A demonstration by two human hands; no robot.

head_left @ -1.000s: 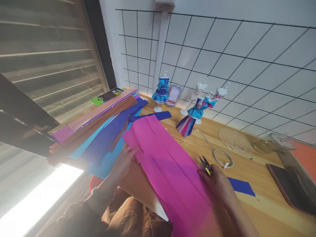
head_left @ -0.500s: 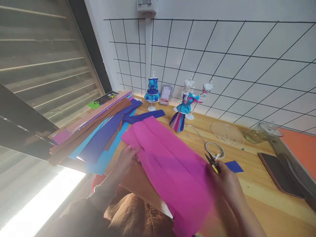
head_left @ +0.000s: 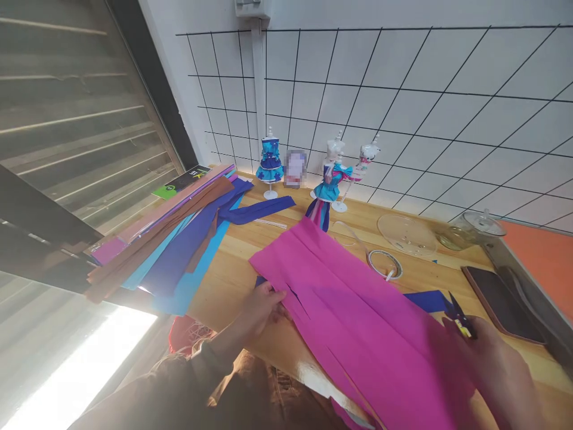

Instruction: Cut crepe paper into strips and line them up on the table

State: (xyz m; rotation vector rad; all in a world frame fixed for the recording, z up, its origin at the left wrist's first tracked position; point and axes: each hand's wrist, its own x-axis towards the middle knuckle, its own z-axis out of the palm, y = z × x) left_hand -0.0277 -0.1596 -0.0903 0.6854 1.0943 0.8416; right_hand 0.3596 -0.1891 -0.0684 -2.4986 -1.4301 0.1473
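A large magenta sheet [head_left: 349,310], thin and creased like crepe paper or cloth, spreads over the table in front of me. Pinched along its left edge by my left hand [head_left: 257,310], it shows a slit close to those fingers. My right hand [head_left: 496,358] is closed around small black-and-yellow scissors [head_left: 461,319], their blades pointing up and left. That same hand lies at the sheet's right edge; whether its fingers also grip the sheet is hidden. Blue strip material [head_left: 427,300] sticks out from beneath the sheet beside the blades.
Brown, blue and purple sheets [head_left: 179,245] are piled at left. Small dress forms with a blue dress [head_left: 270,161] and a teal dress [head_left: 328,191] stand at the back. Right of them lie a tape roll [head_left: 385,264], a clear plate [head_left: 406,235], a glass jar [head_left: 456,236] and a phone [head_left: 501,304].
Both hands have moved right with the magenta sheet, my right hand farther, carrying the scissors. The sheet now covers the teal dress's lower end, and more bare table shows at left.
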